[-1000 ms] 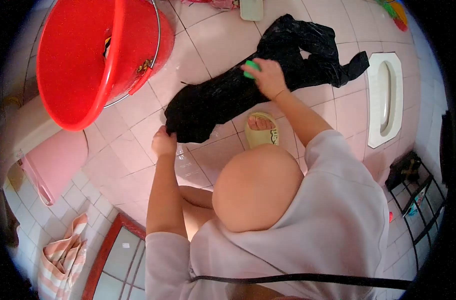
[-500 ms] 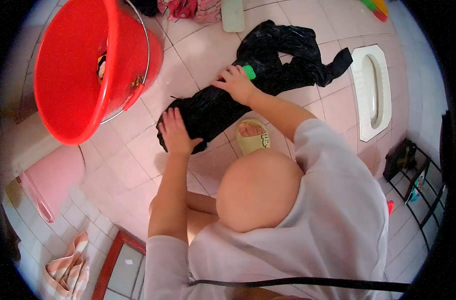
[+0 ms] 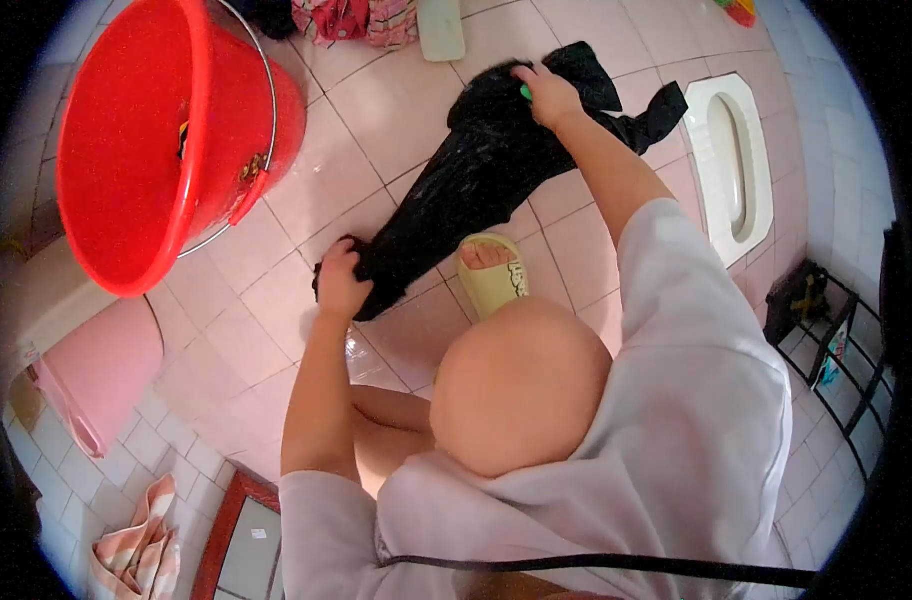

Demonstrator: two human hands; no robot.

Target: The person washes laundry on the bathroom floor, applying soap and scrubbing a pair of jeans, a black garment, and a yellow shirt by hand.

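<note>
Pale pink square tiles [image 3: 238, 345] cover the floor, with a white squat toilet [image 3: 728, 165] set into them and smaller white tiles [image 3: 846, 140] on the wall beyond it. A red-framed panel [image 3: 238, 535] with pale panes stands near a striped cloth [image 3: 141, 545], and a black wire rack [image 3: 856, 385] sits opposite. Soft light glints off the wet-looking floor.

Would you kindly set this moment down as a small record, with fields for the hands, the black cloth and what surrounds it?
Left hand: left hand at the cloth's lower left end
Right hand: right hand over the cloth's upper part, with a green item
Green item: mostly hidden; kind cannot be told
Cloth: black cloth, creased, on pink tiles
Left side: red bucket, pink tub
Right side: white squat toilet
Foot: in a pale yellow slipper
</note>
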